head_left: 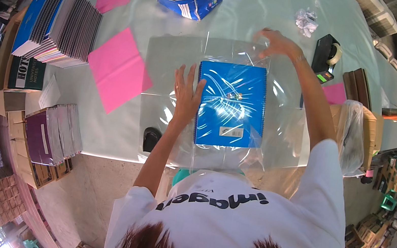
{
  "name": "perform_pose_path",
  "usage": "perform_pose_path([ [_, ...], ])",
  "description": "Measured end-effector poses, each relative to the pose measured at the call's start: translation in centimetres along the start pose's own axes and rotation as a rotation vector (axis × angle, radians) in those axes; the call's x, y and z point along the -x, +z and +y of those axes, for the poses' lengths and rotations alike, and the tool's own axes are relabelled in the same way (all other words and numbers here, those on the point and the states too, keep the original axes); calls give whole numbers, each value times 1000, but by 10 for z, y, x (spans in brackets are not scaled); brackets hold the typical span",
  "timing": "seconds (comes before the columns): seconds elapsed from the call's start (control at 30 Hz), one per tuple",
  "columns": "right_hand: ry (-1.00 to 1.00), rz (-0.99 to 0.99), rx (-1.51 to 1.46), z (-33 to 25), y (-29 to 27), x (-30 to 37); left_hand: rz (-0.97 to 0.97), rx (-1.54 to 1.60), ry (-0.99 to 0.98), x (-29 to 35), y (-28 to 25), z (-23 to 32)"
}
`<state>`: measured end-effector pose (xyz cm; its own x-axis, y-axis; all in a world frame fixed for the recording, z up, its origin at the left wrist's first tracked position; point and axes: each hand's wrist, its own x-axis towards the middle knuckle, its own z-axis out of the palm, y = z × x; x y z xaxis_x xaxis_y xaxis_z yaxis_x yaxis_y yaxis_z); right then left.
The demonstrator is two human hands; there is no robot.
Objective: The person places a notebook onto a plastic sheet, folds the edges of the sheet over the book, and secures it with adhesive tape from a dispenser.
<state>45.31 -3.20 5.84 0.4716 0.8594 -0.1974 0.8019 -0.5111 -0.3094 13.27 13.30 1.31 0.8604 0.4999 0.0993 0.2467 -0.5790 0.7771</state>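
Note:
A blue spiral-bound notebook (232,106) lies in front of me under shiny clear plastic wrap (279,131), which spreads past its edges. A white barcode label shows near its lower edge. My left hand (188,90) rests along the notebook's left edge, fingers extended and apart, its thumb over the cover. Beyond the notebook's far right corner, my right hand (279,45) is raised over the far edge of the plastic. Its fingers are spread and slightly blurred, with nothing visible between them.
Stacked spiral notebooks (70,22) stand at left, with purple notebooks (51,133) below. Pink sheets (119,68) lie beside them. A blue-rimmed container (191,0) sits at the far side. On the right are crumpled plastic (306,22), a tape dispenser (325,58) and a cardboard box (368,139).

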Motion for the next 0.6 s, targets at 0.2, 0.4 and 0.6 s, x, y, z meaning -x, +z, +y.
perform_pose_path([
  [0.2, -18, 14, -539, 37, 11, -66, 17, 209, -49, -52, 12, 0],
  [0.4, 156, 657, -887, 20, 41, 2, -15, 664, -353, -58, 10, -9],
  [0.6, 386, 802, -925, -46, 107, 91, 22, 658, -263, -56, 35, -21],
])
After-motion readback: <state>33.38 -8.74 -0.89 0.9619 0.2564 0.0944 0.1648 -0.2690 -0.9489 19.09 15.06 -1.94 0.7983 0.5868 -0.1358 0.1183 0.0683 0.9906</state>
